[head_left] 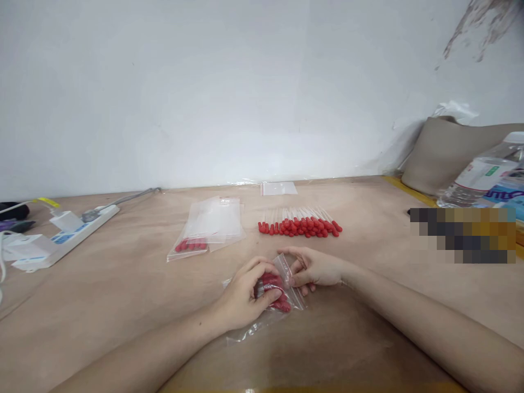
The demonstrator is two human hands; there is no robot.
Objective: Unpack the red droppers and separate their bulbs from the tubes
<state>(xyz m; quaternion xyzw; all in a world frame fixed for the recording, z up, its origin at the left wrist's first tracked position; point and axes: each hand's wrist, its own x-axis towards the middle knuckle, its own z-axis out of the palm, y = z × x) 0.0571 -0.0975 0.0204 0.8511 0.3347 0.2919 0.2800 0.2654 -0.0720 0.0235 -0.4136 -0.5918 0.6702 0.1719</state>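
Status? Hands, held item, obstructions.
Left hand gripping clear plastic bag, red pieces inside. Right hand pinching its red-lined end. Red-tipped white sticks piled beyond, not blocking.

The red-tipped sticks [301, 224] have smooth heads with a faint sheen and pale, plastic-looking stems. In front of the sticks, the filled bag [291, 292] is thin clear plastic, glossy and creased. To their left, the stacked bags [215, 218] are smooth translucent film; behind them, the lone bag [279, 189] looks similar. Beneath the sticks, the bench [123, 305] has a smooth, softly shiny covering. Far left of them, the power strip [82, 234] is smooth white plastic. Far right, the bottle [478, 177] is glossy clear plastic, and the roll [426, 158] looks matt. The wall [229, 82] behind is mostly smooth and matt.
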